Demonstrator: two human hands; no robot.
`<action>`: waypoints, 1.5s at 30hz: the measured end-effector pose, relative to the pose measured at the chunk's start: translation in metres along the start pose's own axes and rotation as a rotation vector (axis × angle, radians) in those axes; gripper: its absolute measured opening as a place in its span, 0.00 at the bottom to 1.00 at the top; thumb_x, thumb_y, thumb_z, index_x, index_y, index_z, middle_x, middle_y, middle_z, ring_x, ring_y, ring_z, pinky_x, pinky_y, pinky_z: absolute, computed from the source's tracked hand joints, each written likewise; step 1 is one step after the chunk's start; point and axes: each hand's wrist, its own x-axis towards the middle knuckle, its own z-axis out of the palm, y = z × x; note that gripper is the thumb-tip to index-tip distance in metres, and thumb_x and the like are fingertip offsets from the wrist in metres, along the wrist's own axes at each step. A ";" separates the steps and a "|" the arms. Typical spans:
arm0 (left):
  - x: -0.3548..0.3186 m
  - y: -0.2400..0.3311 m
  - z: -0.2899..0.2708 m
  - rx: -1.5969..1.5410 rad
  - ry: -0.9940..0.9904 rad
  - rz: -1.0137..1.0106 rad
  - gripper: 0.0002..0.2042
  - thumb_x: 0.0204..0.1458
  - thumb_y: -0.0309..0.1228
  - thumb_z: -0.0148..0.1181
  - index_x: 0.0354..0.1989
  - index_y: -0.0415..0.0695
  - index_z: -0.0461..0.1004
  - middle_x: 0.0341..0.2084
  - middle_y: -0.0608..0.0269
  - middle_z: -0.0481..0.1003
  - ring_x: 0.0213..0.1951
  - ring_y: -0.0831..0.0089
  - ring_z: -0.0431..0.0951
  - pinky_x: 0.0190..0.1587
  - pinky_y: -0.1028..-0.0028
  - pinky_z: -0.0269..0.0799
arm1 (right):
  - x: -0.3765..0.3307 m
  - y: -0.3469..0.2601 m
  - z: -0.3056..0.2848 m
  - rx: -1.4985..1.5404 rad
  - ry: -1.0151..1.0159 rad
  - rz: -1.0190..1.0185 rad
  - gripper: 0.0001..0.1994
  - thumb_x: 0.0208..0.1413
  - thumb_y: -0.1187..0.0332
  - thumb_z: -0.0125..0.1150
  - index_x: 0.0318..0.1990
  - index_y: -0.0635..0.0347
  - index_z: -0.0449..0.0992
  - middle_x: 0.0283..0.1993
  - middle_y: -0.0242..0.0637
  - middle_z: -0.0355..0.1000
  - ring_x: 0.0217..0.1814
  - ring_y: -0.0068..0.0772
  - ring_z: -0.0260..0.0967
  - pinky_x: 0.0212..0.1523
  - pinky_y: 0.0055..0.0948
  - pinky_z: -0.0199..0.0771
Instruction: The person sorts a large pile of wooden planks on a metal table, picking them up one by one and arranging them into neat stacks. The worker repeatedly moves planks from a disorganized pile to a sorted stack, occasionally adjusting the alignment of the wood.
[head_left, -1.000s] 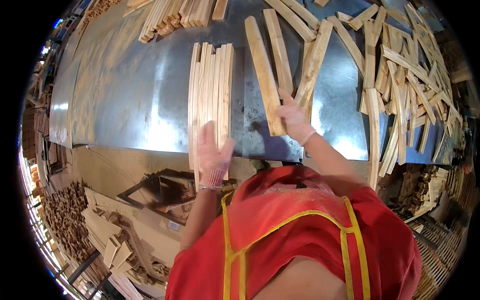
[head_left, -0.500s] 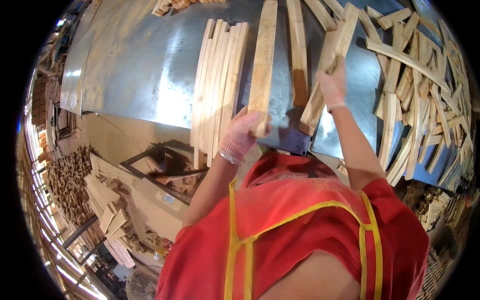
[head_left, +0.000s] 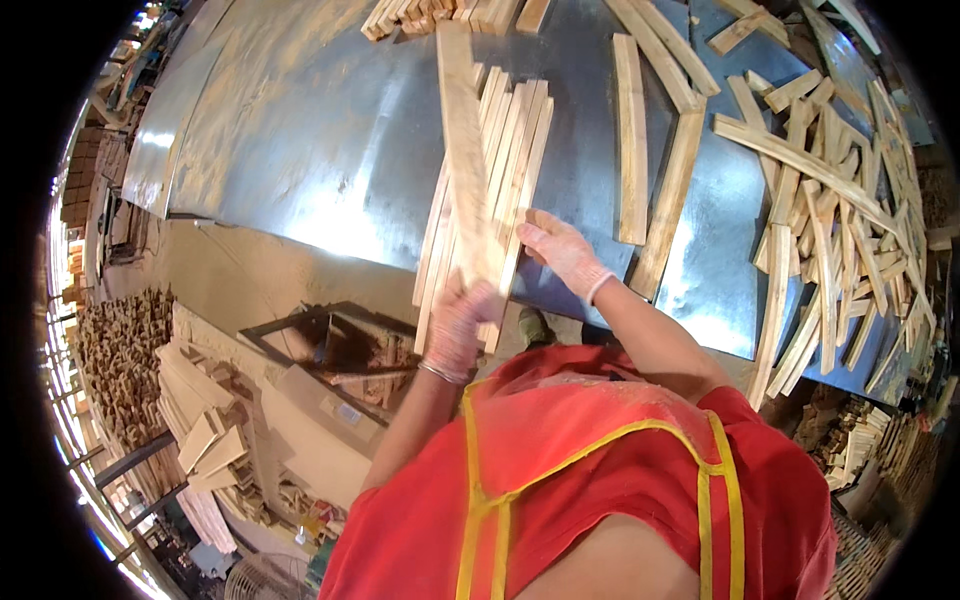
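My left hand [head_left: 465,318], in a pale work glove, is closed around the near end of a wooden strip [head_left: 460,140]. That strip lies aslant over a row of similar strips [head_left: 528,150] set side by side, their near ends jutting past the table edge; whether it rests on them I cannot tell. At the right side of this row is my gloved right hand [head_left: 562,252], fingers stretched toward the strips and holding nothing. Two loose strips, one shorter [head_left: 630,140] and one longer [head_left: 672,200], lie to its right.
The metal table [head_left: 300,180] carries a tangled heap of wooden strips [head_left: 840,200] at the right and another bundle [head_left: 440,12] at the far edge. Below on the left are a dark metal frame [head_left: 290,325], cardboard [head_left: 310,420] and stacked wood pieces [head_left: 125,360].
My left hand has carried its strip leftward over the row. My right hand has let go of another strip, left lying on the table, and moved left to the row's side.
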 end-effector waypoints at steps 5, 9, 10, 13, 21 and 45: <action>-0.009 0.027 0.038 1.389 -0.425 -0.008 0.19 0.66 0.43 0.60 0.57 0.44 0.78 0.42 0.61 0.82 0.49 0.61 0.82 0.57 0.56 0.76 | -0.037 -0.022 0.004 0.064 0.061 0.030 0.29 0.62 0.58 0.70 0.67 0.60 0.72 0.54 0.43 0.80 0.55 0.40 0.78 0.58 0.39 0.77; -0.012 0.084 0.034 1.868 0.157 1.103 0.19 0.61 0.36 0.58 0.60 0.48 0.76 0.57 0.58 0.77 0.66 0.57 0.71 0.71 0.43 0.58 | -0.058 -0.047 -0.023 -0.963 -0.068 -0.301 0.23 0.58 0.63 0.69 0.61 0.52 0.76 0.52 0.47 0.80 0.53 0.50 0.79 0.57 0.45 0.78; -0.004 0.088 0.025 1.969 0.050 0.991 0.19 0.60 0.36 0.60 0.59 0.50 0.77 0.53 0.56 0.78 0.62 0.56 0.74 0.67 0.46 0.63 | -0.064 -0.065 -0.035 -1.063 -0.167 -0.379 0.23 0.57 0.63 0.68 0.60 0.50 0.76 0.53 0.47 0.79 0.54 0.51 0.78 0.58 0.46 0.77; 0.013 0.102 0.019 1.881 -0.225 0.192 0.19 0.58 0.36 0.62 0.59 0.52 0.77 0.45 0.53 0.81 0.50 0.56 0.83 0.54 0.53 0.76 | -0.042 -0.084 -0.079 -1.167 -0.036 -0.746 0.25 0.54 0.61 0.69 0.60 0.52 0.76 0.52 0.43 0.79 0.58 0.50 0.77 0.64 0.47 0.74; 0.078 0.032 0.029 1.686 0.325 0.249 0.27 0.61 0.39 0.63 0.66 0.41 0.70 0.55 0.38 0.76 0.56 0.40 0.78 0.60 0.52 0.74 | 0.057 -0.055 -0.195 -1.092 0.695 -0.209 0.42 0.47 0.55 0.75 0.70 0.58 0.65 0.66 0.50 0.66 0.68 0.56 0.67 0.64 0.50 0.71; 0.198 -0.012 0.226 -0.072 -0.018 -0.204 0.36 0.52 0.29 0.66 0.72 0.47 0.65 0.40 0.55 0.79 0.33 0.63 0.81 0.38 0.61 0.81 | 0.177 -0.122 -0.369 -0.999 0.746 -0.184 0.31 0.56 0.63 0.62 0.68 0.56 0.66 0.57 0.60 0.73 0.56 0.62 0.77 0.59 0.54 0.77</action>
